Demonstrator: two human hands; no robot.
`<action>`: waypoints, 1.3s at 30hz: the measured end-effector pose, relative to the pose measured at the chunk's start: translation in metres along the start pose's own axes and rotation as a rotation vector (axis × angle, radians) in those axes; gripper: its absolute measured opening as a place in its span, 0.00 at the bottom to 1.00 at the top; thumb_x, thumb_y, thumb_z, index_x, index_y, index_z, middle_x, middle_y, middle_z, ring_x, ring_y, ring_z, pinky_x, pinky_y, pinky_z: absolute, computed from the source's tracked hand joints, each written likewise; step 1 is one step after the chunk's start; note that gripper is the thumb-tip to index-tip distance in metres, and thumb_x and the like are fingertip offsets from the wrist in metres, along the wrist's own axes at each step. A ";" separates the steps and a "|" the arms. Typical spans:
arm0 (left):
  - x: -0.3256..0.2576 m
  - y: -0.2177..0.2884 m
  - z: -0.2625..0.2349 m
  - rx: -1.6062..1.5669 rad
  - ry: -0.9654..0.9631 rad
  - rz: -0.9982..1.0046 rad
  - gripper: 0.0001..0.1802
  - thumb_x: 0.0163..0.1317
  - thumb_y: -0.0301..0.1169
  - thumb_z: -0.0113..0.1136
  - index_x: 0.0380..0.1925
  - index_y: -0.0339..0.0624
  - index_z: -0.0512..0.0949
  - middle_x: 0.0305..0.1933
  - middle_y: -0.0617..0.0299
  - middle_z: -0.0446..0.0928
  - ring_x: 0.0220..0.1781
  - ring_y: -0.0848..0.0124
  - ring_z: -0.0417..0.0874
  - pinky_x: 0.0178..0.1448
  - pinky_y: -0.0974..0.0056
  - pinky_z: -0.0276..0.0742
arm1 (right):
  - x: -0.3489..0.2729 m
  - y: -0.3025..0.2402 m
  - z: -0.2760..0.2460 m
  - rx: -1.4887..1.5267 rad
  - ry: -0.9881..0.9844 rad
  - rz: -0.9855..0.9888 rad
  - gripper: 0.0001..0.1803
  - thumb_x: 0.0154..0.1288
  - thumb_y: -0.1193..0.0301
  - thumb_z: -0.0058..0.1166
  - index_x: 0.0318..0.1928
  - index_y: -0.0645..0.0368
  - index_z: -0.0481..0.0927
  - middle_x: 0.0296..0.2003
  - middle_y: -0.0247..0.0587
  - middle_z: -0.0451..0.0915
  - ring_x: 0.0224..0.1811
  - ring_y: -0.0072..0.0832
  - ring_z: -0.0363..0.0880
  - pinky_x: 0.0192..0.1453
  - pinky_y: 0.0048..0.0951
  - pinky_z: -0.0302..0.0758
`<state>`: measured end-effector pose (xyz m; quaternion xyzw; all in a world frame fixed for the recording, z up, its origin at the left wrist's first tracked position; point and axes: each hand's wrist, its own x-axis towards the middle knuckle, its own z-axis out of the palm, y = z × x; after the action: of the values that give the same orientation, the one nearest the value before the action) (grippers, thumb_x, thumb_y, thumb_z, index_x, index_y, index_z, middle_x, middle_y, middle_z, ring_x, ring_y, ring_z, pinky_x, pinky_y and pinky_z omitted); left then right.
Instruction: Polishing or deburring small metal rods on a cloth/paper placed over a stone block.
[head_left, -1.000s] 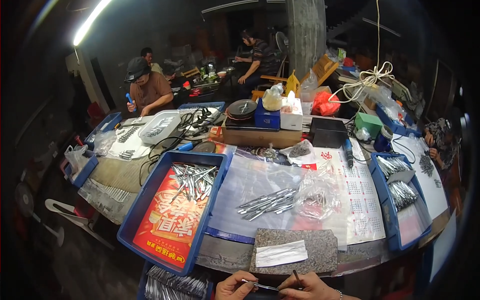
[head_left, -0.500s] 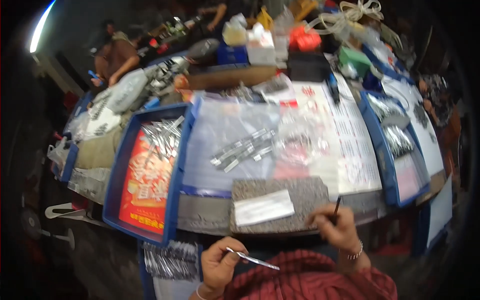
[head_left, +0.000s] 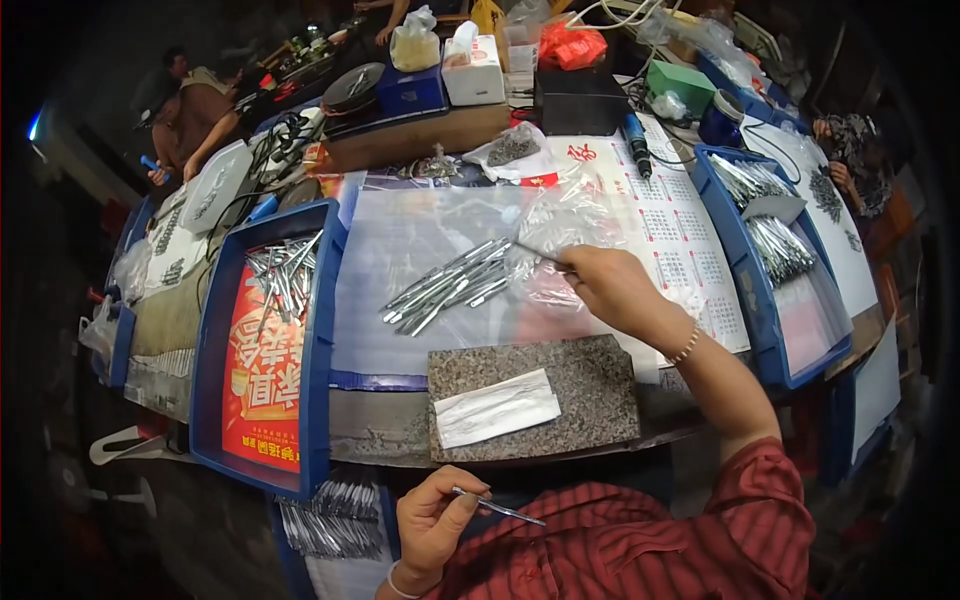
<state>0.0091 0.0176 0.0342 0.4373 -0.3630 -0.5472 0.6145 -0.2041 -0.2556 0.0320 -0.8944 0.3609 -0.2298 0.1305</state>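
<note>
My left hand (head_left: 430, 530), low at the table's front edge, pinches a slim silver metal rod (head_left: 512, 512). Stretched out over the table, my right hand (head_left: 612, 285) grips a thin dark tool (head_left: 540, 253) whose kind I cannot make out. Its tip is at the right end of a pile of silver rods (head_left: 450, 288) lying on a clear plastic sheet (head_left: 385, 340). A crumpled clear bag (head_left: 560, 215) lies beside that tip. Nearer to me, a folded white paper or cloth (head_left: 498, 408) rests on a speckled stone slab (head_left: 595, 400).
Blue trays (head_left: 322, 380) with silver rods stand left, right (head_left: 735, 290) and below the table edge at left. A blue-black pen-shaped power tool (head_left: 637, 145), a tissue box (head_left: 473, 72) and a black box (head_left: 580, 102) are at the back. Other people sit far left and right.
My right hand has moved forward and left with the dark tool, from beside the slab to the rod pile. The left hand still pinches its rod, nearly in place. The view has shifted slightly.
</note>
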 end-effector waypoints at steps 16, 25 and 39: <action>-0.002 -0.003 -0.015 0.049 -0.028 0.019 0.06 0.67 0.19 0.56 0.40 0.30 0.80 0.39 0.59 0.78 0.38 0.77 0.80 0.42 0.74 0.77 | 0.024 0.005 0.015 -0.298 -0.126 -0.114 0.06 0.62 0.74 0.49 0.40 0.58 0.72 0.36 0.45 0.76 0.28 0.46 0.81 0.30 0.42 0.78; 0.021 0.010 0.006 0.514 0.012 0.148 0.09 0.62 0.21 0.62 0.43 0.34 0.82 0.36 0.60 0.81 0.35 0.75 0.81 0.38 0.72 0.75 | -0.056 -0.113 -0.022 0.576 -0.398 -0.066 0.23 0.62 0.77 0.54 0.58 0.55 0.70 0.39 0.49 0.81 0.38 0.47 0.82 0.42 0.41 0.79; 0.007 0.011 0.027 0.723 -0.080 0.228 0.04 0.57 0.20 0.65 0.33 0.36 0.81 0.31 0.58 0.80 0.29 0.72 0.81 0.33 0.69 0.75 | -0.101 -0.118 -0.006 1.028 -0.575 -0.014 0.31 0.64 0.71 0.57 0.66 0.54 0.60 0.31 0.40 0.78 0.29 0.28 0.77 0.35 0.29 0.74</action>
<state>-0.0110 0.0070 0.0537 0.5609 -0.6027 -0.3285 0.4629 -0.2018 -0.1014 0.0528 -0.7451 0.1474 -0.1243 0.6385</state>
